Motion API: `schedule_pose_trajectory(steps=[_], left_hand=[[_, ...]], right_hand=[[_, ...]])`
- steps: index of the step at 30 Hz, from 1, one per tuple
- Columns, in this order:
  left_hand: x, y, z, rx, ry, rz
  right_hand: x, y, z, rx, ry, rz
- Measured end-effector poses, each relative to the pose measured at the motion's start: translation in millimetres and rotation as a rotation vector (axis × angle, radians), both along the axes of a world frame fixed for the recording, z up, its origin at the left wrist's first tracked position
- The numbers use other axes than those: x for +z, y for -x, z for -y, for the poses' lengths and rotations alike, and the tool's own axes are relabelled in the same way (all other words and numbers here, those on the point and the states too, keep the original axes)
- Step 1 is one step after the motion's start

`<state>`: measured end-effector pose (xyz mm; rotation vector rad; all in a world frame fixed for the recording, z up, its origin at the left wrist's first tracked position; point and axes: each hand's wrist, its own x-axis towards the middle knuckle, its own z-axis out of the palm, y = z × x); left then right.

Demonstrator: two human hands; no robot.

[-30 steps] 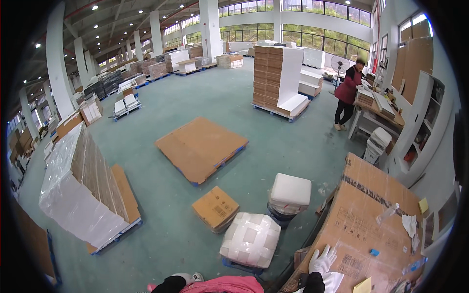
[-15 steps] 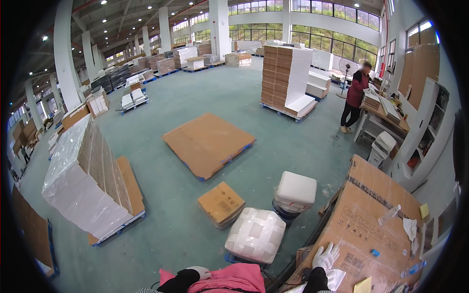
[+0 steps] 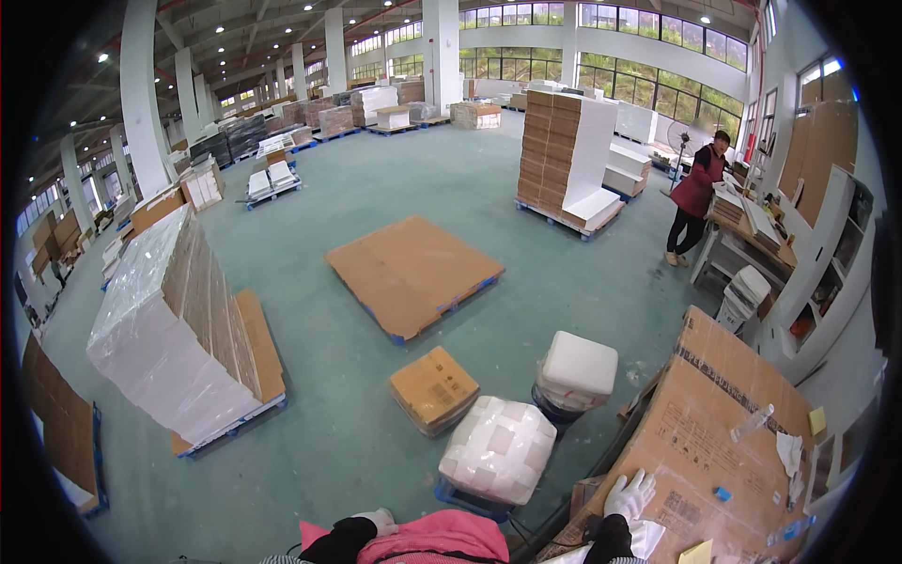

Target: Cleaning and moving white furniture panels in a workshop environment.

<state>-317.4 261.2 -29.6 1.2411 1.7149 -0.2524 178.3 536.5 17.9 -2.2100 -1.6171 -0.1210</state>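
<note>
My right hand (image 3: 630,495) wears a white glove and lies flat on a large cardboard surface (image 3: 681,442), its fingers spread with nothing in them. My left hand (image 3: 380,521), also in a pale glove, rests on the pink cloth (image 3: 442,538) over my lap. Its fingers show only in part and seem laid loosely, holding nothing I can see. A small blue object (image 3: 722,493), a clear plastic bottle (image 3: 752,423) and a yellow paper note (image 3: 696,553) lie on the cardboard around my right hand.
Ahead stand a wrapped white bundle (image 3: 498,449), a white-topped stool (image 3: 578,363) and a cardboard box (image 3: 434,385). Beyond lies a cardboard-covered pallet (image 3: 413,273). Stacked panels (image 3: 169,329) rise at left, others (image 3: 564,150) farther back. A person (image 3: 696,197) stands by a workbench (image 3: 752,230).
The whole scene has shifted slightly rightward as my view turned a little left. The person by the workbench has turned their head. Both my hands stay where they rested.
</note>
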Motion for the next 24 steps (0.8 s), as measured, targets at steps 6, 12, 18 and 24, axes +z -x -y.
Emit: schedule_pose_trajectory(steps=[6, 12, 18, 24], left_hand=[[25, -11, -7, 0.045, 0.073, -0.058], [5, -3, 2, 0.053, 0.011, -0.028], [-15, 3, 8, 0.012, -0.049, -0.041], [-15, 9, 5, -0.008, -0.116, -0.153]], right_hand=[[-7, -11, 3, -0.008, -0.010, 0.010], [-3, -6, 2, -0.009, 0.016, -0.002], [-9, -10, 1, -0.009, 0.000, -0.006], [-9, -12, 0, -0.012, -0.005, -0.005]])
